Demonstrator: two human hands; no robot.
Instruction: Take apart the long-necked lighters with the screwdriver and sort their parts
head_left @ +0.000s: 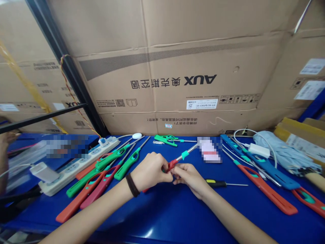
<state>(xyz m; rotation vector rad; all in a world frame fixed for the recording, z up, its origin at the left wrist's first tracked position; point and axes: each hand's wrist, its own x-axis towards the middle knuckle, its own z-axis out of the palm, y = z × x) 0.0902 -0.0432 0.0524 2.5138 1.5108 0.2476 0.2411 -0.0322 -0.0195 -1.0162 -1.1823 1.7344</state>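
My left hand (149, 171) is closed around the red handle of a long-necked lighter (177, 160) with a teal collar and a metal tube pointing up and right. My right hand (189, 178) pinches the same lighter from the right, fingertips meeting the left hand's at the red part. Both hands hover just above the blue table (162, 210) near its middle. A dark band circles my left wrist.
Several green, red and orange lighters (101, 173) lie left of my hands beside a white power strip (76, 166). A screwdriver (223, 184) lies just right. Blue and orange lighters (264, 179), a white charger and a folded grey umbrella (284, 154) sit at right. Cardboard boxes (177, 67) wall the back.
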